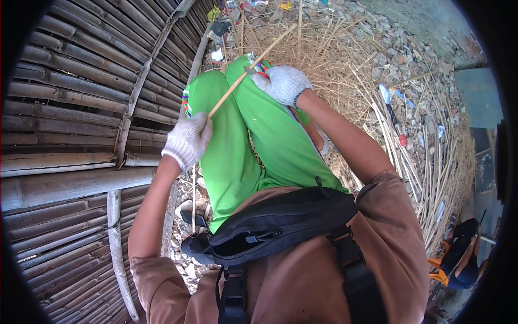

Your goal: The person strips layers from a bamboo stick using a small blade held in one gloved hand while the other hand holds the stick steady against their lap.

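Note:
My left hand (189, 139), in a white knitted glove, is closed round the lower end of a thin bamboo strip (236, 85). The strip slants up and to the right over my green-trousered knees. My right hand (288, 85), also gloved, is closed beside the strip on my right knee. A short grey blade (250, 71) sticks out from its fingers and meets the strip, so it looks like a knife; the glove hides its handle. Below the left hand, the strip seems to carry on as a thin pale stick (193, 200), though I cannot tell whether it is the same piece.
A wall of bamboo slats (70, 102) rises close on my left. Pale shavings (324, 54) cover the rubble ground ahead. Long split bamboo strips (415, 178) lie to my right. A black waist bag (280, 221) crosses my lap. Another person (464, 254) is partly visible at the lower right.

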The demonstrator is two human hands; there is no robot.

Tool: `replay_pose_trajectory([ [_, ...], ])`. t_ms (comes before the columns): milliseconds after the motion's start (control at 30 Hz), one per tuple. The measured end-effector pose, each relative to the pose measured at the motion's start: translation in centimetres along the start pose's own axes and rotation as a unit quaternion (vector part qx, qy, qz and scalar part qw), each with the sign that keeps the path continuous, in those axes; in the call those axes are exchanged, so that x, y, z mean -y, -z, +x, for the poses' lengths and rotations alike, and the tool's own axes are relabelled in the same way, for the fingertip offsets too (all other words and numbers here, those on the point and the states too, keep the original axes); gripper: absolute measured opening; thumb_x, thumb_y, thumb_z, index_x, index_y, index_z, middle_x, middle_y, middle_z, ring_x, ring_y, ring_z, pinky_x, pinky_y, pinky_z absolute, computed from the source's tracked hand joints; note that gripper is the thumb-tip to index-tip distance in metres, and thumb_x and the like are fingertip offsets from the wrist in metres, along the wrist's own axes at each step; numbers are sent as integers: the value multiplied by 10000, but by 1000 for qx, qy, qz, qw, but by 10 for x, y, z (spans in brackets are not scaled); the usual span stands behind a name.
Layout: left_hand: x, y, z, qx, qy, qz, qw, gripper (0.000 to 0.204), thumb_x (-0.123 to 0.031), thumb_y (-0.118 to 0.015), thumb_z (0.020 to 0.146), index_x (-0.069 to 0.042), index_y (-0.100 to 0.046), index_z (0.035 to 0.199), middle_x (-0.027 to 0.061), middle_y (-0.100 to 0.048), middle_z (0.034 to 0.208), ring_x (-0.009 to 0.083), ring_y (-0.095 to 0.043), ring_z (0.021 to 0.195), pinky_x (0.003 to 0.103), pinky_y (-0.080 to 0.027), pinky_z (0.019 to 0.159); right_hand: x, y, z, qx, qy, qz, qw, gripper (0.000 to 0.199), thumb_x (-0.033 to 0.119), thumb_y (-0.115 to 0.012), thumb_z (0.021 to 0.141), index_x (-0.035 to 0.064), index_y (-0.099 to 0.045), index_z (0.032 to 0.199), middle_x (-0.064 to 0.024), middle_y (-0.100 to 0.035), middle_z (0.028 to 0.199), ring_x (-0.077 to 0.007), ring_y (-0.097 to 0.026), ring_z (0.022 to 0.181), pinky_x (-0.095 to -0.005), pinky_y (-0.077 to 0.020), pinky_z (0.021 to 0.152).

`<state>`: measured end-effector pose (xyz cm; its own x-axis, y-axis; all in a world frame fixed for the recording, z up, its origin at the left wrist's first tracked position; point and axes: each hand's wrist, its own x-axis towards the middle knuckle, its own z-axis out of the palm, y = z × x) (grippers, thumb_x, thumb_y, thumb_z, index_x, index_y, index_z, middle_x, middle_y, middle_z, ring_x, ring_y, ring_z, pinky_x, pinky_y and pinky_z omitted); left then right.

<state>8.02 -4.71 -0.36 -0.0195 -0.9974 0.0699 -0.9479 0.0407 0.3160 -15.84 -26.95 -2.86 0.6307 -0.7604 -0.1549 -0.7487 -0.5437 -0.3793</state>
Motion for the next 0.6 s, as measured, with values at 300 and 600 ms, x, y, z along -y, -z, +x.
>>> replay_pose_trajectory([
  [300, 2, -8, 26, 15, -2, -11, 1000, 207, -235, -595, 1079, -33, -640, 1097, 305, -700, 939, 537, -688, 902, 610, -545, 788, -8, -11, 6, -8, -5, 16, 1000, 802, 746, -415, 1039, 50, -813, 1034, -283, -777, 1053, -468, -763, 1001, -574, -595, 900],
  [600, 1, 33, -61, 55, 81, 13, 995, 170, -191, -598, 1061, -50, -611, 1156, 302, -691, 948, 531, -688, 901, 625, -549, 775, -9, -14, 4, -36, 9, 24, 999, 812, 753, -409, 1049, 48, -800, 960, -288, -765, 993, -477, -750, 963, -572, -587, 871],
])
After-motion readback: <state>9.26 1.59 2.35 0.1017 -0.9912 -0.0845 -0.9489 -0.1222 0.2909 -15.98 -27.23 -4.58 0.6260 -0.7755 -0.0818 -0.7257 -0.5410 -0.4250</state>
